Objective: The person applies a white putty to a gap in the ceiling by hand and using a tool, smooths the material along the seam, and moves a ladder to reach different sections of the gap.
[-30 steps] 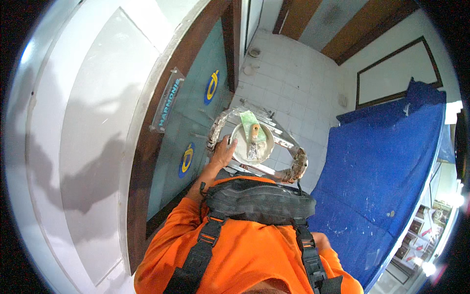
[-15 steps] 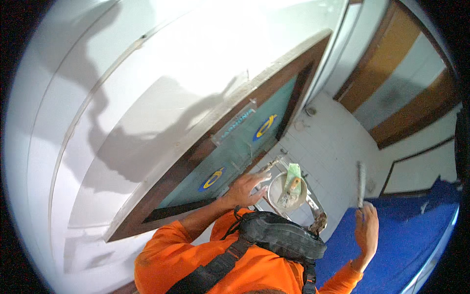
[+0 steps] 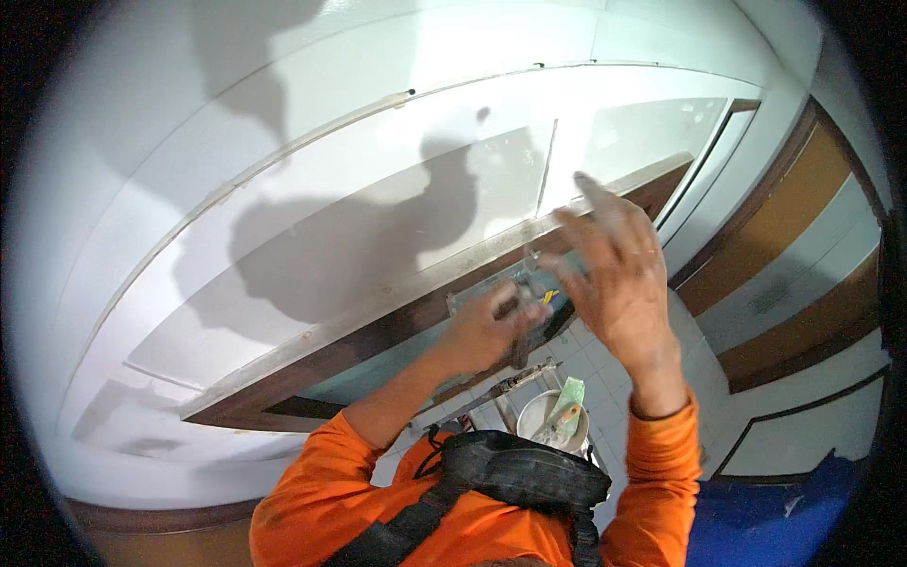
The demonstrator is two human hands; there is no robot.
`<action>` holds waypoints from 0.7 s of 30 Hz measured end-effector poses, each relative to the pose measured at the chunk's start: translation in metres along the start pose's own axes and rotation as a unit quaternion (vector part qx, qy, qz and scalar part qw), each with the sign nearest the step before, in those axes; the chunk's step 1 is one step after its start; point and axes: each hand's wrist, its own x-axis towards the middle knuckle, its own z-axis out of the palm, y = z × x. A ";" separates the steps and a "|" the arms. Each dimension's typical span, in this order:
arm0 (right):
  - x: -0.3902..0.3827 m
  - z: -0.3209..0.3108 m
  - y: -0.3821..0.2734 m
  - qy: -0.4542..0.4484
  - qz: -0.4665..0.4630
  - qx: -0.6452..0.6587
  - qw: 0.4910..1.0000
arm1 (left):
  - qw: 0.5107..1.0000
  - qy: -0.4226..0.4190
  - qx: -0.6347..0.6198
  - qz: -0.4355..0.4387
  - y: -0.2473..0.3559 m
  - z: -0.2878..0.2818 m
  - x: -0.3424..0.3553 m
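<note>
My left hand [image 3: 487, 331] is raised in front of the glass, its fingers curled. A blurred, dark, narrow thing [image 3: 521, 348] shows at its fingertips; I cannot make out its kind. To the right and higher, my right hand [image 3: 619, 279] is lifted toward the wall with fingers spread, smeared by motion. No tool shows in it. Below the hands stands a round whitish bucket [image 3: 523, 416] with pale paste inside. A green flat blade [image 3: 572, 391] and an orange-brown handle [image 3: 567, 413] rest in it.
A brown-framed glass window [image 3: 378, 354] runs under the white wall [image 3: 359, 217]. White tiled floor [image 3: 605, 383] lies below. A blue sheet [image 3: 775, 520] is at lower right, brown-and-white panels [image 3: 794, 236] at far right. A black bag [image 3: 524, 468] hangs across my front.
My right hand has swung from lower right up beside the left, and the long thin tool it held no longer shows there. My left hand has risen from beside the bucket. The view has turned.
</note>
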 end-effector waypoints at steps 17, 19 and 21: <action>0.027 0.075 -0.028 0.011 0.315 0.508 0.802 | 0.862 0.152 -0.448 0.178 0.047 -0.107 0.085; 0.034 0.069 -0.030 0.013 0.321 0.495 0.807 | 0.858 0.145 -0.456 0.187 0.050 -0.111 0.087; 0.038 0.063 -0.030 0.007 0.322 0.483 0.815 | 0.856 0.135 -0.464 0.184 0.050 -0.114 0.087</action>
